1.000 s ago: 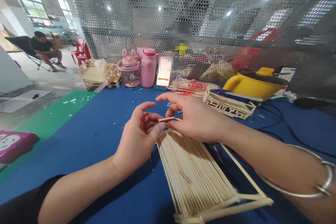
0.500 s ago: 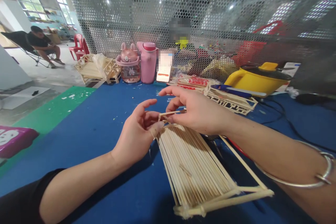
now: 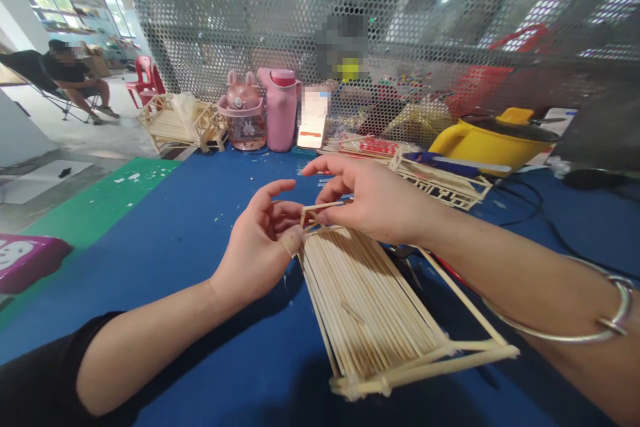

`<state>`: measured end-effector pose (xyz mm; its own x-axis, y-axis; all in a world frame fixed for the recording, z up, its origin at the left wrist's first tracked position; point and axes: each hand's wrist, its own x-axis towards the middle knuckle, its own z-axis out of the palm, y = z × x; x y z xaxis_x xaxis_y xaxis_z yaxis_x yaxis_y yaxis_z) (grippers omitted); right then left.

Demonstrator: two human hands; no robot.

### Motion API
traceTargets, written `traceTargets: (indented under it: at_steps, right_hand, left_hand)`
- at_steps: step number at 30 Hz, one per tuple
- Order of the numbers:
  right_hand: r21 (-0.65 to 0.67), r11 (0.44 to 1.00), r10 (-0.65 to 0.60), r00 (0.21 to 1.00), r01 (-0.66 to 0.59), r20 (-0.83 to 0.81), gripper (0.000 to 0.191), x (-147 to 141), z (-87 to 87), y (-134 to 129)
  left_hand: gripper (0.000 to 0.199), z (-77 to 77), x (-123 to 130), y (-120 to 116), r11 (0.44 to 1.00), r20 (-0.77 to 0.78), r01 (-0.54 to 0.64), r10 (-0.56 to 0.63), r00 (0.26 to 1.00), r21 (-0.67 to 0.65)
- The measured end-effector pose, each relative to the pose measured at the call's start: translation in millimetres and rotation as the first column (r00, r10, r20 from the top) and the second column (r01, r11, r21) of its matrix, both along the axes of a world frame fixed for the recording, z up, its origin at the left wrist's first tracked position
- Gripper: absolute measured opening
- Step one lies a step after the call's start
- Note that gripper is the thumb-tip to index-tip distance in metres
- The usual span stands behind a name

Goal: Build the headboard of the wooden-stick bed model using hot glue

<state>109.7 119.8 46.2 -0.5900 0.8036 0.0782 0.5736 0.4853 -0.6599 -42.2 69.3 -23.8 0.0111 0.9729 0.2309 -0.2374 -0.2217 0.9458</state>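
room to pass over the worktop (image 3: 195, 227) left of the left hand (image 3: 265, 230), stick frame (image 3: 360, 293) blocking the middle, right forearm (image 3: 475, 247) slanting across, yellow pot (image 3: 475, 150), pink jug (image 3: 281, 110), perforated screen (image 3: 275, 27) barring the back

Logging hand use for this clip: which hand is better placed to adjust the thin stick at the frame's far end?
Likely the right hand: its fingertips are at the thin stick, whereas the left hand has its thumb at the stick frame's far left corner.
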Motion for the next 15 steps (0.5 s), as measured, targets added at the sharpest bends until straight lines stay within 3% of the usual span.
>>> traceTargets:
  at_steps: [15]
  right_hand:
    - [0.019, 0.999, 0.041, 0.999, -0.041, -0.031, 0.039, 1.0, -3.5, 1.0]
  left_hand:
    - [0.047, -1.3, 1.4, 1.9, 0.999, -0.042, -0.032, 0.032, 0.999, 0.019]
